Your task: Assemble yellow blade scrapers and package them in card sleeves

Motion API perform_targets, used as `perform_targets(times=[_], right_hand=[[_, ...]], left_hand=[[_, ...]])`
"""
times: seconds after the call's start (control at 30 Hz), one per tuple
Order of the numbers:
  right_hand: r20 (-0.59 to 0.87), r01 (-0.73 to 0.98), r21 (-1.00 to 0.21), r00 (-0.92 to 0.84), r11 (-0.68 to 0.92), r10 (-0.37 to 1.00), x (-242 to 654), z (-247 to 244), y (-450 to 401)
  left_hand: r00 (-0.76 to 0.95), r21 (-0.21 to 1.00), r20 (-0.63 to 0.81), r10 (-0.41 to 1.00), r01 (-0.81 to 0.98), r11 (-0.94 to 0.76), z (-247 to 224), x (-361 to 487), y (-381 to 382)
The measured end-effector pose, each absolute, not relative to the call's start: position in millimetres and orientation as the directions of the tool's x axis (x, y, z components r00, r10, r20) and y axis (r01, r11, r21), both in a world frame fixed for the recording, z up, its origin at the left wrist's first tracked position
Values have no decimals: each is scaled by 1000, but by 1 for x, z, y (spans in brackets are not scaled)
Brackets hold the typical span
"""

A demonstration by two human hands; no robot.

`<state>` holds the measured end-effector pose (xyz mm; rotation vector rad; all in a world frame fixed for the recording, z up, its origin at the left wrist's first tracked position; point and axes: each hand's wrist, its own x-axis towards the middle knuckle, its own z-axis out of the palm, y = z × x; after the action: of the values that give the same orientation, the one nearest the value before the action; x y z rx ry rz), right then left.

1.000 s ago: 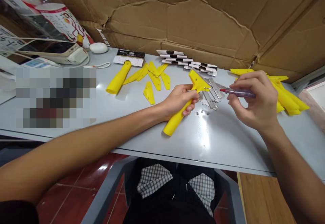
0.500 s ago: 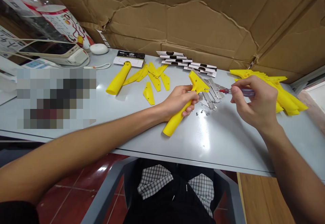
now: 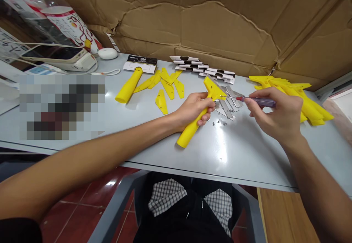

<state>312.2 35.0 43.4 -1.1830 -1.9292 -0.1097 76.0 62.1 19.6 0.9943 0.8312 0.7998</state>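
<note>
Clutching a yellow plastic scraper (image 3: 189, 134), the left hand (image 3: 194, 107) curls shut while the right hand (image 3: 277, 116) pinches a purple screwdriver (image 3: 261, 102) beside steel blades (image 3: 227, 108).

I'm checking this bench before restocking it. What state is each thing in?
Left hand: shut around the handle of the yellow plastic scraper.
Right hand: pinching the purple-handled, red-tipped screwdriver.
Flat steel blades: loose, overlapping on the table.
Small metal screws: loose, scattered.
Separate yellow plastic handle: lying on its side.
Black-and-white card sleeves: stacked.
</note>
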Motion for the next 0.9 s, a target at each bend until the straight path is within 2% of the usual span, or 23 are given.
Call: perform_targets(times=[0.33,0.53,0.7,0.77,0.9], right_hand=[[678,842,-320,-117,435,725,316,40,39],[658,782,-350,-187,516,729,315,42,39],[719,731,-271,-279,626,637,313,43,38],[727,733,-270,-270,625,631,312,42,38],[726,729,-341,-197,593,659,312,40,38]], left_hand=[[458,929,-218,862,-173,326,19,76,62],[457,928,-211,864,-185,325,17,76,63],[469,930,-186,864,-198,308,15,75,64],[468,931,-188,864,-196,309,15,75,64],[474,937,-186,861,-179,301,16,75,63]])
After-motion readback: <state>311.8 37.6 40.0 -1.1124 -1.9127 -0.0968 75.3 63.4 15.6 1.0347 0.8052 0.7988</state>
